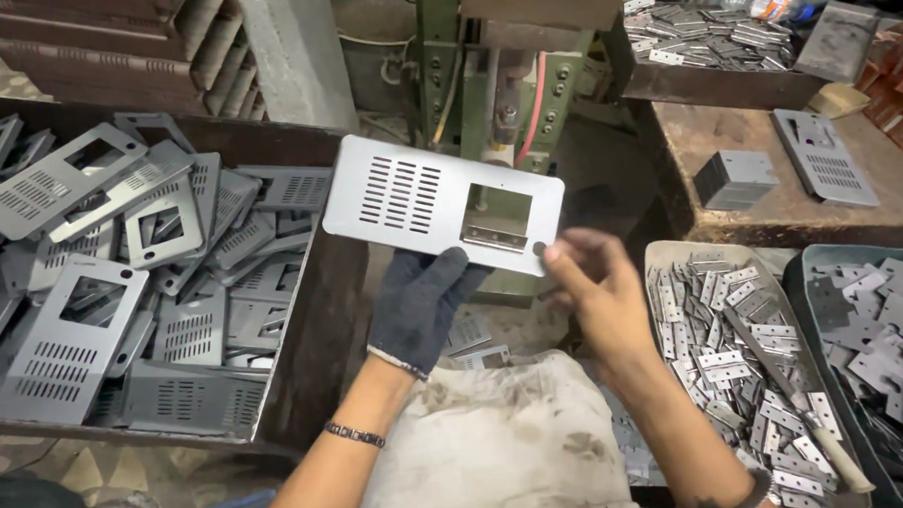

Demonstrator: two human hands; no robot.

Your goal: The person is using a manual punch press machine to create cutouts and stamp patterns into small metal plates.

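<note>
A: We are looking down at a crowded metalworking bench, with a green press machine [485,73] standing behind it and a stained cloth [498,443] lying over our lap.

B: The biggest thing beside us is the dark bin [304,319] on our left, and it is holding a heap of grey slotted plates [122,266], each with a rectangular window.

A: On our right a rusty table [769,173] is carrying 1 more flat plate [826,158] and a small stack of squares [734,179].

B: Below that, we are seeing a tray of small hinge pieces [735,354] with a wooden-handled tool [797,402] lying across them.

A: In the middle, we are holding 1 slotted plate [442,202] up in front of the press, tilted slightly, well above the cloth.

B: Our left hand [418,303], wearing a dark glove, is closing on the plate's lower edge from underneath, fingers behind and thumb in front.

A: Our bare right hand [598,294] is pinching the plate's lower right corner, fingertips curled tight on the metal.

B: A small hinge piece [495,236] is sitting at the bottom of the plate's window, just beside both hands.
</note>
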